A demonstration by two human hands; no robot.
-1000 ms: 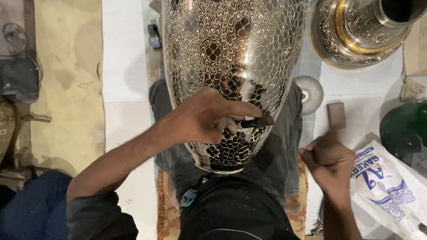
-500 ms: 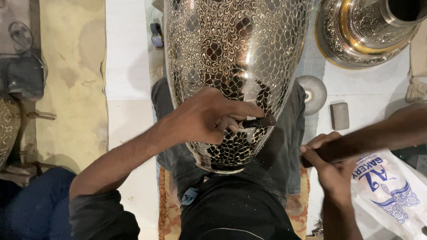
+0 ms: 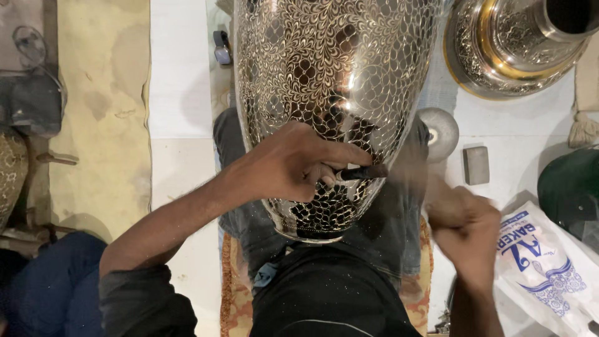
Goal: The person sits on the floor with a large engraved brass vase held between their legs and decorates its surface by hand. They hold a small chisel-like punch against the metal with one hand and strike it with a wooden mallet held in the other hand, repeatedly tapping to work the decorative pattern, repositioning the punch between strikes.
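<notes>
Under the fingers: left hand pinches a dark chisel against the engraved metal vase; unchanged
Beside them: right hand, fist clenched on a blurred mallet, has swung down; strike underway

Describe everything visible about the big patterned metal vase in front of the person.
The vase is a large, shiny silver-coloured metal vessel covered in fine engraved leaf and scale patterns with dark recesses. It lies tilted across the person's lap, tapering to a narrow end near the torso; its wide end runs out of frame at the top. The left hand rests on its lower body, pressing a slim dark tool against the surface. The right hand, blurred, is beside it and does not touch it.
</notes>
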